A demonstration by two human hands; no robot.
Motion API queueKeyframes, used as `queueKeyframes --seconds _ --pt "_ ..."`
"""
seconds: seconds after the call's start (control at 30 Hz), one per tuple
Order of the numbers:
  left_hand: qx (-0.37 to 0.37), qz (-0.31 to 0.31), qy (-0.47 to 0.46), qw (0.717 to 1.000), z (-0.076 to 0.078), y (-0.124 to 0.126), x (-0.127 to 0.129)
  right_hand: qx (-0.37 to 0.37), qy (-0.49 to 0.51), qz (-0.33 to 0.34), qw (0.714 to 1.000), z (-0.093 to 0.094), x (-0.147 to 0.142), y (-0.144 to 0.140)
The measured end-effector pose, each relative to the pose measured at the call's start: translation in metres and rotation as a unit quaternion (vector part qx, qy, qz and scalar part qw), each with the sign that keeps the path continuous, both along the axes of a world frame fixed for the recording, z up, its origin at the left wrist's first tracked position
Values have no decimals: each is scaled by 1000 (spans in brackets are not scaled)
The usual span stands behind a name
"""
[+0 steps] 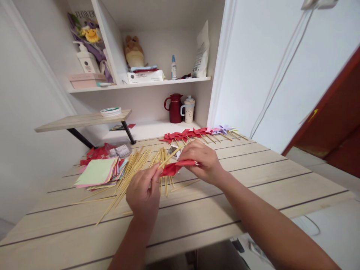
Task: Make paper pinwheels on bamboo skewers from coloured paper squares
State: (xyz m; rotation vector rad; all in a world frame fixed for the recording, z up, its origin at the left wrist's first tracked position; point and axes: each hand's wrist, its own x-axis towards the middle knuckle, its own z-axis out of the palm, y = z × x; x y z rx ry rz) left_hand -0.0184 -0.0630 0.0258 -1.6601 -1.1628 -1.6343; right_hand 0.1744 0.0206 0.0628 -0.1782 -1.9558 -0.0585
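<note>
Left hand (143, 189): fingertips pinched together, clamped on the lower end of a wooden stick (170, 157), right by the edge of a red paper piece (170, 170). Right hand (201, 159): fingers closed on the other end of the red paper; stick's upper end reaches its fingers, touching or not, cannot tell. Red paper and stick both held up over middle of surface (194, 213), stick slanted, paper folded.

Under/behind hands: short pile of loose sticks (163, 189), partly hidden. Left of it, bigger spread of sticks (123, 183), ends pointing toward near edge. Toward left edge: stack of square papers (97, 172), pale green on top, other colours showing below. Behind stack, near far left corner: red folded papers (97, 154) beside clear plastic pack (119, 150).

Along far edge, right part: row of paper pinwheels (185, 135) on sticks, red, then pink, lilac, yellowish at right end. Small container (174, 151) behind hands, contents unclear.
</note>
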Motion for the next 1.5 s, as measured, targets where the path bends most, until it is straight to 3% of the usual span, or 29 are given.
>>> queueKeyframes --seconds 0.17,0.3,0.43,0.5,0.6,0.8,1.2,1.4,1.5 --pt "-4 -11 6 1000 3 0 1 1 -1 2 1000 0 0 0" --pt "-95 -53 -38 993 5 -1 4 5 -6 6 1000 1 -1 -1" --pt "-219 -118 -146 957 5 0 7 0 -13 2 1000 0 -1 -1" --pt "-248 -150 -204 935 5 1 7 0 -12 0 1000 -1 -2 -1" --pt "-239 -178 -259 919 6 3 6 -3 -11 -3 1000 -3 -2 1" --pt "-215 -186 -270 920 7 6 5 -18 -27 -13 999 -5 -1 4" --pt "-180 -122 -185 958 5 0 7 -22 -54 -12 998 -8 -2 7" --pt "-148 -166 -89 971 10 -5 6 -31 -70 -11 997 -9 -3 7" --pt "-173 -180 -130 960 10 -6 5 -35 -70 -10 997 -8 -3 7"
